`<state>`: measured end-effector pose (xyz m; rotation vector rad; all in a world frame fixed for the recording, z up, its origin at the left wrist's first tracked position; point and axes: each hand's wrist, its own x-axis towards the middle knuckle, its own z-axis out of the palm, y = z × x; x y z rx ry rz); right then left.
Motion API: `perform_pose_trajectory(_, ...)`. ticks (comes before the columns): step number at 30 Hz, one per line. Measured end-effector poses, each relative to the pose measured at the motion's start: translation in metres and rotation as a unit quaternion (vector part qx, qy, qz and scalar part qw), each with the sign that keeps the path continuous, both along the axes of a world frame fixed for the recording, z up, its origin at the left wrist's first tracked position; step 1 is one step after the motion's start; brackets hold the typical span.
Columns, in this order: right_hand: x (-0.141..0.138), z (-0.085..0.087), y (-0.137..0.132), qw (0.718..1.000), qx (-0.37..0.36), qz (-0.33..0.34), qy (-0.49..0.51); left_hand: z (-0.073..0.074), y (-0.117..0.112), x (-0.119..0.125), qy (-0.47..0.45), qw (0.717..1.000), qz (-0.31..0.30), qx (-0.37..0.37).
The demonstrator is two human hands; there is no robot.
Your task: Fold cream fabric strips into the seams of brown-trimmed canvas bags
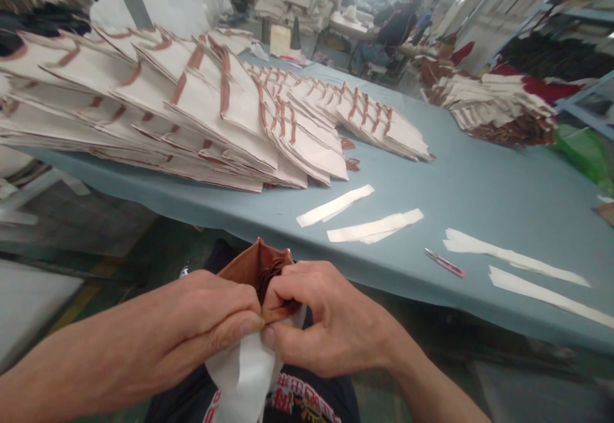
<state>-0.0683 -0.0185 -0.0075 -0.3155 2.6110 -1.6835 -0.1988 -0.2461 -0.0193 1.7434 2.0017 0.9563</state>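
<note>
Over my lap, my left hand (206, 314) and my right hand (330, 320) meet, thumbs close together, both pinching a sewn brown-and-white fabric piece (242, 268). Its brown part stands up behind my fingers, folded, with dark gathered cords or folds inside. From under my thumbs a white strip (247, 375) hangs down; whether it is joined to the brown part is hidden by my fingers. On the table just beyond my hands lie white strips (377, 226) and pink-handled thread snips (445, 263).
Layered cream fabric pieces with brown trim (206, 109) cover the left and middle of the blue-green table (460, 192). More white strips (515, 258) lie at the right. A cream-and-brown bundle (499, 109) sits far right, beside green plastic (582, 154). A person (391, 32) sits in the background.
</note>
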Motion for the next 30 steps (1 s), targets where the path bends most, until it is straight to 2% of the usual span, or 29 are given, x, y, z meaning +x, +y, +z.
perform_pose_trajectory(3,0.000,-0.002,-0.002,1.000,0.003,-0.007,0.024,0.008,0.012,-0.002,0.015,0.994,-0.093,-0.048)
perform_pose_trajectory(7,0.002,-0.004,-0.003,0.999,0.026,-0.007,0.035,0.015,0.023,-0.001,0.090,0.991,-0.096,-0.007)
perform_pose_trajectory(10,0.002,0.000,0.001,1.000,0.003,0.013,0.024,0.014,0.025,0.003,0.110,0.990,-0.086,0.020)
perform_pose_trajectory(15,-0.002,0.012,0.003,0.997,-0.044,0.054,-0.038,0.002,0.021,0.008,0.014,0.996,-0.081,0.028)
perform_pose_trajectory(17,-0.003,0.010,-0.001,0.996,-0.058,0.049,-0.044,-0.001,0.019,0.008,-0.024,0.997,-0.066,0.023)
perform_pose_trajectory(19,-0.003,0.003,-0.008,0.990,-0.115,0.054,-0.055,-0.001,0.018,0.008,-0.092,0.994,-0.061,-0.001)
perform_pose_trajectory(21,-0.001,-0.010,-0.015,0.975,-0.202,0.065,-0.062,0.001,0.018,0.009,-0.221,0.972,-0.077,-0.032)
perform_pose_trajectory(23,0.000,-0.024,-0.021,0.955,-0.281,0.058,-0.071,0.001,0.019,0.012,-0.363,0.925,-0.095,-0.055)
perform_pose_trajectory(25,0.002,-0.035,-0.025,0.943,-0.323,0.039,-0.072,-0.004,0.021,0.017,-0.458,0.883,-0.084,-0.050)
perform_pose_trajectory(27,0.003,-0.041,-0.026,0.938,-0.338,0.028,-0.074,-0.011,0.022,0.022,-0.506,0.860,-0.067,-0.021)
perform_pose_trajectory(30,0.004,-0.042,-0.023,0.938,-0.333,0.041,-0.086,-0.019,0.021,0.026,-0.535,0.843,-0.057,0.019)
